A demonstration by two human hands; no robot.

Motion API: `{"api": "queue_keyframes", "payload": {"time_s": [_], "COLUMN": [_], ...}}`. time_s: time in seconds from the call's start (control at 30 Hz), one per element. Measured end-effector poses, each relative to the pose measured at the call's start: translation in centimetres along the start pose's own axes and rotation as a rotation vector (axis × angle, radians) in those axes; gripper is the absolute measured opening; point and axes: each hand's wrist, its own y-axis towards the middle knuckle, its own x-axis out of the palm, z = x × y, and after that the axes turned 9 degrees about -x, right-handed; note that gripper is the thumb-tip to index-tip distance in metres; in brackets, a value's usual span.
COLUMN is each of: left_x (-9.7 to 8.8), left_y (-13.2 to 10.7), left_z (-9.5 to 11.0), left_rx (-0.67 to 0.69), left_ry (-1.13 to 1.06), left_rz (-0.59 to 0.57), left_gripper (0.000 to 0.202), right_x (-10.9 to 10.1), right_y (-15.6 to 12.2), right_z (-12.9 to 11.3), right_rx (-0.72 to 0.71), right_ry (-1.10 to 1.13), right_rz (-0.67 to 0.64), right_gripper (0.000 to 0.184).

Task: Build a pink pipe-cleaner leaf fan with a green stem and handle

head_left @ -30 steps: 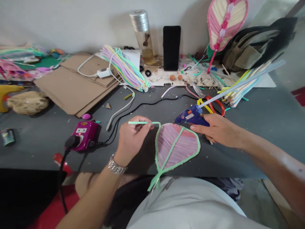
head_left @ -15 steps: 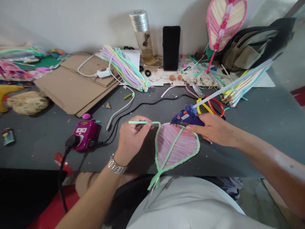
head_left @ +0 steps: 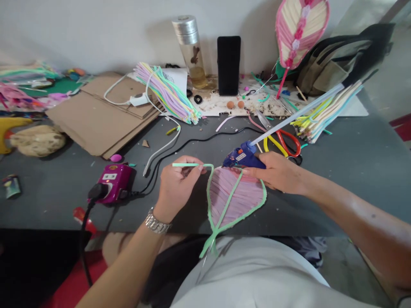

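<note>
My left hand (head_left: pixel 179 182) pinches a mint-green pipe cleaner (head_left: pixel 188 164), whose loose end sticks out to the left. The same green strip edges a pink-purple leaf-shaped piece (head_left: pixel 221 194) at the table's front edge, with a green line down its middle and crossed ends at its tip. My right hand (head_left: pixel 278 173) grips a blue hot glue gun (head_left: pixel 244 156), a long clear glue stick (head_left: pixel 298 113) rising from its back. The gun's nozzle is at the leaf's upper edge. My right fingers are near or on the leaf's upper right; the exact contact is hidden.
A purple power socket (head_left: pixel 115 182) with a black plug stands left. Behind lie cardboard sheets (head_left: pixel 105 111), a pipe cleaner bundle (head_left: pixel 167 94), a bottle (head_left: pixel 192 51), a phone (head_left: pixel 228 64) and scissors (head_left: pixel 282 141). A finished pink leaf (head_left: pixel 302 32) stands at back right.
My right hand and the glue gun have shifted slightly left along the leaf's upper edge, and the glue stick has swung lower. My left hand still pinches the pipe cleaner.
</note>
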Motion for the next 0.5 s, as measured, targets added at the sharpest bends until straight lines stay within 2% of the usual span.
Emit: {"api": "queue_keyframes", "payload": {"time_s": [0.27,0.5], "left_x": [0.2,-0.2], "left_y": [0.6,0.2], "left_z": [0.0,-0.3], "left_rx": [-0.001,0.019], "left_ry": [-0.061,0.086], "left_rz": [-0.015,0.027], "left_gripper": [0.015,0.017], "right_x": [0.7,1.2], "right_y": [0.7,0.8], "right_z": [1.3,1.4], "right_rx": [-0.018,-0.03], "right_ry": [0.195,0.424], "right_rz": [-0.014,0.001], "right_gripper": [0.041,0.033]}}
